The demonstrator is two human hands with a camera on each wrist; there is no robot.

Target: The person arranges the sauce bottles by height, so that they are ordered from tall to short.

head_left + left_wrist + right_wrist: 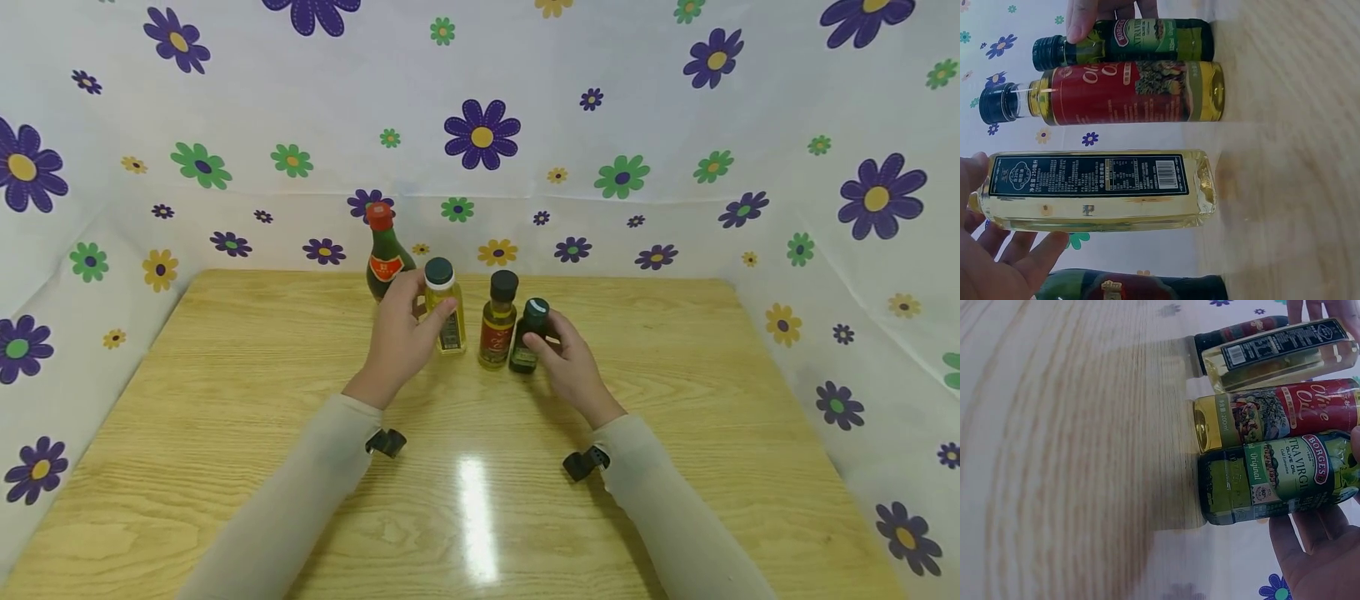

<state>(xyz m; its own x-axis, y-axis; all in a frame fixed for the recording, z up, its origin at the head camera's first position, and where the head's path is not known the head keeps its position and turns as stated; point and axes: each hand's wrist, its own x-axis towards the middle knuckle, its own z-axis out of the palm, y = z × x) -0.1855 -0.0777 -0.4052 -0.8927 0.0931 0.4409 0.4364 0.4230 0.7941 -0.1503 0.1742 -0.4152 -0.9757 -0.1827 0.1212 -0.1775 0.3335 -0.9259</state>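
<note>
My left hand (401, 337) grips a clear bottle of yellow oil (452, 325) near its neck, thumb on the near side. It has a dark green cap and a dark printed label (1088, 176). Whether its base touches the table I cannot tell. My right hand (576, 364) holds a small dark green olive oil bottle (1266, 478) by its upper part; it stands upright. Close against that bottle's left side stands an olive oil bottle with a red label (496, 335) and black cap, touched by neither hand.
A taller dark green bottle with a red cap (385, 250) stands behind my left hand, partly hidden by it. The wooden table (645, 517) ends at a flower-patterned cloth wall (555, 208), which also rises at both sides.
</note>
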